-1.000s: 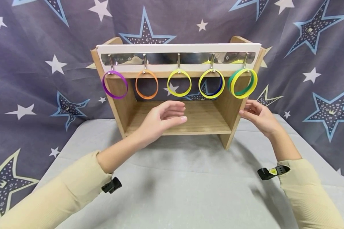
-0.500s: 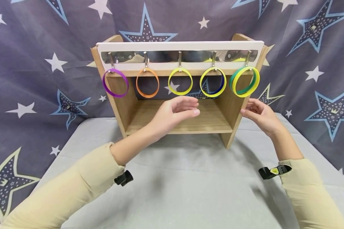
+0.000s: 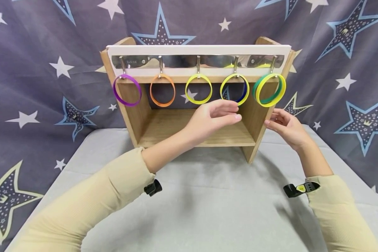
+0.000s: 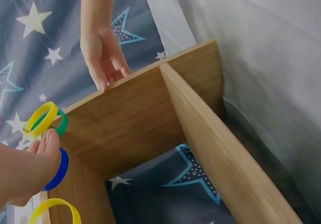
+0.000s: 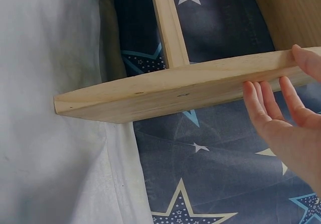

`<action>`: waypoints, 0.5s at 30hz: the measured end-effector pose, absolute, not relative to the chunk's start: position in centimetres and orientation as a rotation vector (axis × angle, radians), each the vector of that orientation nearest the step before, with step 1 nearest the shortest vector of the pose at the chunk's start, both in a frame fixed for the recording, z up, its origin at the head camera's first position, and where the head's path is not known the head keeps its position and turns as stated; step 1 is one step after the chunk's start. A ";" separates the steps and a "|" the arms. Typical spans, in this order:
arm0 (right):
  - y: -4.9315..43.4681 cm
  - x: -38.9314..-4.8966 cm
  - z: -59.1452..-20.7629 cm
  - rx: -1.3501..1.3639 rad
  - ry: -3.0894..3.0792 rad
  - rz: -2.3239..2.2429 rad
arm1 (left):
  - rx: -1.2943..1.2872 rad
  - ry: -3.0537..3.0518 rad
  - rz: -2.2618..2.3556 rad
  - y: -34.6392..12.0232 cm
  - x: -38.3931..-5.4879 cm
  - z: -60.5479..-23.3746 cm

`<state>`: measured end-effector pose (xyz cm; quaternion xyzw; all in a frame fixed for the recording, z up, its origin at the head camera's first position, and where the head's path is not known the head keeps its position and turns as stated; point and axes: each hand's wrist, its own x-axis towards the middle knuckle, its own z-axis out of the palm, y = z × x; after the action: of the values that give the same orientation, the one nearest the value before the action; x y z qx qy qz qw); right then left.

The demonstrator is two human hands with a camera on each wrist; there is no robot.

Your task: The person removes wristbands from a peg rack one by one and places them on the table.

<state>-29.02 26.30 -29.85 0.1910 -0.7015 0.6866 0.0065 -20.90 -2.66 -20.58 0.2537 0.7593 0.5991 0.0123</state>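
My left hand hovers before the wooden shelf, its fingertips just below the fourth hook's yellow wristband and blue wristband. Nothing is in its grasp. In the left wrist view its fingers overlap the hanging bands; contact cannot be told. My right hand holds the shelf's right side panel, thumb on the front edge and fingers along the outer face. A yellow wristband and a green wristband share the rightmost hook.
A purple wristband, an orange wristband and another yellow wristband hang from the other hooks on the metal rail. A grey cloth covers the table. Behind hangs a star-patterned curtain.
My left hand has moved right across the shelf front, from below the middle hook to below the fourth. The right hand stays on the side panel.
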 end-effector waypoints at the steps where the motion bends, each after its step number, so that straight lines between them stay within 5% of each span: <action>1: 26.3 -29.0 -29.9 0.600 -2.195 2.148 | 0.792 2.374 1.863 -2.4 -21.0 -20.5; 15: 26.3 -29.0 -29.9 0.623 -2.192 2.158 | 0.761 2.486 1.711 0.8 -22.6 -19.1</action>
<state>-29.01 26.31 -29.89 0.1984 -0.6985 0.6875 0.0016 -22.55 0.75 -19.11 0.2445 0.7987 0.5497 0.0145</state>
